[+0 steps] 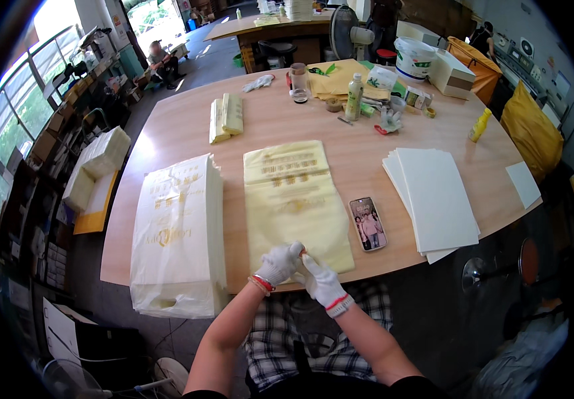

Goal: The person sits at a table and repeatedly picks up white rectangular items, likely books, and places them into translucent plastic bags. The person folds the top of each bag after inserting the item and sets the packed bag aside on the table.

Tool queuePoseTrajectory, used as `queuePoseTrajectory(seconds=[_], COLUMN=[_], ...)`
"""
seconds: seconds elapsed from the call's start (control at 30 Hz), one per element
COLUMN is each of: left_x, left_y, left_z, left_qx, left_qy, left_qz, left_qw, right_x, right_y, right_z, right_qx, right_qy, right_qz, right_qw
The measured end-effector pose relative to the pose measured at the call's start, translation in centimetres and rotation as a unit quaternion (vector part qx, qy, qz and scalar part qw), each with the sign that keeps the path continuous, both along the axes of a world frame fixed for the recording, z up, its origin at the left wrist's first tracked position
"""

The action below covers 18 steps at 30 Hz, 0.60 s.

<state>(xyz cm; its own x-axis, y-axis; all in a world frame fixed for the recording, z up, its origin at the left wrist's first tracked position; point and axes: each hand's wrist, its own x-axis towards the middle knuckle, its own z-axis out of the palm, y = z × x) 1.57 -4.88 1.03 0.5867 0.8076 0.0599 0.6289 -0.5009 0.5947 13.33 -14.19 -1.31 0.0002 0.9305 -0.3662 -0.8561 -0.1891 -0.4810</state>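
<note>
Both my hands wear white knit gloves with red at the cuffs, and they meet over the near end of a flat pale yellow plastic bag [293, 206] with gold print. The fingers of my left hand [277, 265] are closed and touch those of my right hand [322, 279]. My right hand is also closed, with its fingertips pinched together against the left. A small orange-brown spot shows where they meet; what they hold, if anything, is hidden. Left of the bag stands a thick stack of whitish printed plastic bags [170, 233], overhanging the table's near edge.
Right of the bag lies a phone [368, 224] with a lit screen, then a stack of white boards [436, 199]. Farther back are folded yellow bags [227, 117], a green-labelled bottle [354, 97], a clear jar [299, 83], a yellow bottle [479, 126] and a white bucket [414, 58].
</note>
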Motion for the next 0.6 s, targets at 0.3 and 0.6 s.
queuePoseTrajectory(seconds=[0.3,0.6], left_x=[-2.2,1.2], left_y=[5.3,-0.5], left_z=[1.3,11.2], left_qx=[-0.304,-0.274], left_qy=[-0.466,-0.336], left_qz=[0.213,0.115], left_qw=[0.803,0.894], right_x=[5.3,0.0], right_y=[-3.1,5.5], right_z=[-1.0,1.1], right_qx=[0.031,0.027], right_qy=[-0.745,-0.767], right_qz=[-0.051,0.136], right_qw=[0.664,0.627])
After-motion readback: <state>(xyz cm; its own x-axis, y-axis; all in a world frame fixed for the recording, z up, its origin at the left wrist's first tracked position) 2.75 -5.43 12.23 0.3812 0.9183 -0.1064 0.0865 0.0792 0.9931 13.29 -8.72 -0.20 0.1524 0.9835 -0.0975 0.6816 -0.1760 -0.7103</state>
